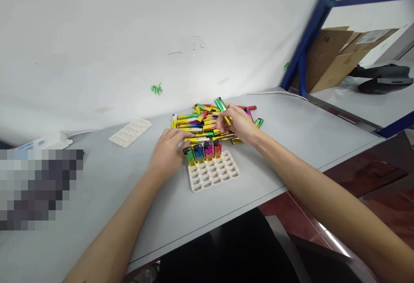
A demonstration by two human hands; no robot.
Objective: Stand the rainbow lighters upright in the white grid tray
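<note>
My right hand (237, 123) is closed around a green and gold lighter (221, 104), which it holds tilted above a pile of shiny lighters (190, 124). My left hand (170, 147) lies at the near left side of the pile, its thumb and index finger apart; no held thing shows in it. Close to its fingertips is a white tray (213, 175) with rows of oval holes. Several lighters stand upright along the tray's far row: a green one (189, 157), a blue one (199, 153), a magenta one (208, 150) and a red one (217, 148).
Another white holed tray (131, 132) lies on the grey table (278, 162) at the left, near the wall. A white box (48, 141) is further left. Blue metal posts (302, 59) and cardboard boxes (336, 54) stand at the right. The table's front edge runs below the tray.
</note>
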